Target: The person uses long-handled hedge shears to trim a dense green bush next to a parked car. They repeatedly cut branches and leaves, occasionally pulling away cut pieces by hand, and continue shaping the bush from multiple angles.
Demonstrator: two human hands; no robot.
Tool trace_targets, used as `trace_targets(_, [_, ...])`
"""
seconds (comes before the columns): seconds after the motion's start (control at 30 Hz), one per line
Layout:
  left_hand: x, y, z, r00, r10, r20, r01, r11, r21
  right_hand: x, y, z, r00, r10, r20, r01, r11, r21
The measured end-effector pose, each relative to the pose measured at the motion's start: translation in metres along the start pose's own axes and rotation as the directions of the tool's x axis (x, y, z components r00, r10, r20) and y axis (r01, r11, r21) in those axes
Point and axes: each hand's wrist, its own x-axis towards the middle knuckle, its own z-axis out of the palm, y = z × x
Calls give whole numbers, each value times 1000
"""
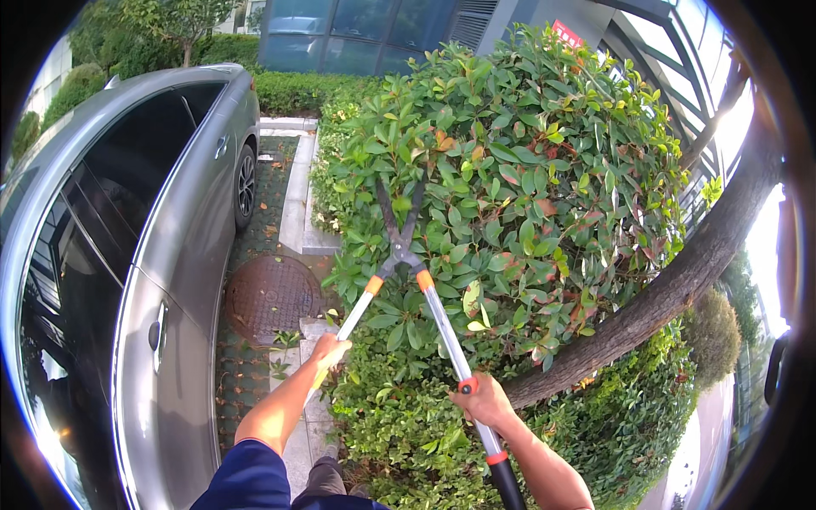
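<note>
A pair of long-handled hedge shears (pixel 399 247) reaches out ahead of me, its dark blades parted in a V. The blade tips lie against the leaves of a large, rounded shrub (pixel 503 191) with green and some reddish leaves. My left hand (pixel 330 352) grips the left metal handle, below its orange collar. Around the right telescopic handle, at its red clamp, is my right hand (pixel 482 400). That handle's black grip (pixel 507 481) extends below the hand. Foliage partly covers the blade ends.
A grey car (pixel 172 268) stands close on my left. Between car and shrub are a round manhole cover (pixel 273 298) and a stone kerb (pixel 296 197). A leaning tree trunk (pixel 663 299) crosses at right, above a low hedge (pixel 612 414). A glass-fronted building (pixel 357 32) stands behind.
</note>
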Motion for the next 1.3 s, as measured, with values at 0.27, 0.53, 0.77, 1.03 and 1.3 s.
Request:
trace_targets(0.27, [-42,82,118,956,-47,290,207,807,-553,33,32,75,915,-171,-366,206,977,60])
trace_targets(0.53, [-69,58,72,978,39,206,61,887,-457,-45,20,-22,976,-197,-92,216,929,301])
trace_targets(0.77, [-193,-31,41,938,49,342,136,858,-496,-93,28,-42,971,-239,-19,216,839,500])
trace_targets(1.03, [-258,-25,28,988,-58,143,126,838,-530,-127,7,-4,869,-334,365,-176,481,859])
trace_targets(1.3, [-208,-61,-36,970,-44,240,153,875,-460,-118,-33,-87,844,-316,433,-151,636,757])
